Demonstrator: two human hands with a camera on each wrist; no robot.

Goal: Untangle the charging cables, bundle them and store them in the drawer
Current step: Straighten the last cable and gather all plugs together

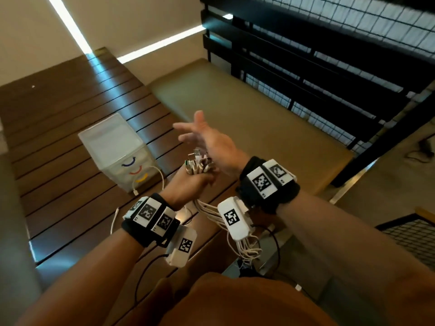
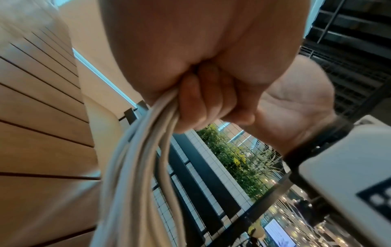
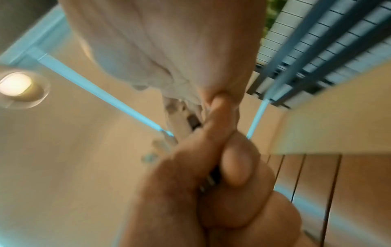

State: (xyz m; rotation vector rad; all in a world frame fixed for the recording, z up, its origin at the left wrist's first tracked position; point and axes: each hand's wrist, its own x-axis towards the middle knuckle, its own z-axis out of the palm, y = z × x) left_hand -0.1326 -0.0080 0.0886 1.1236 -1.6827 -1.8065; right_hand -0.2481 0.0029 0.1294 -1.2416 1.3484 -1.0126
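My left hand (image 1: 195, 182) grips a bundle of white charging cables (image 1: 199, 165) in a fist, plug ends sticking up above the fingers. The cords (image 1: 211, 211) hang from the fist past the wrists; in the left wrist view the cables (image 2: 135, 160) run out under the curled fingers (image 2: 203, 102). My right hand (image 1: 207, 142) is spread flat with straight fingers just above the plug ends and holds nothing. In the blurred right wrist view, its palm (image 3: 160, 50) hovers over the left fist (image 3: 211, 158). A small translucent drawer unit (image 1: 117, 151) stands on the slatted wooden table, drawers closed.
One loose white cable (image 1: 147, 182) lies on the dark slatted table (image 1: 58, 142) beside the drawer unit, another (image 1: 114, 220) near my left wrist. An olive bench cushion (image 1: 247, 128) lies to the right, with a black railing and mesh (image 1: 329, 55) behind it.
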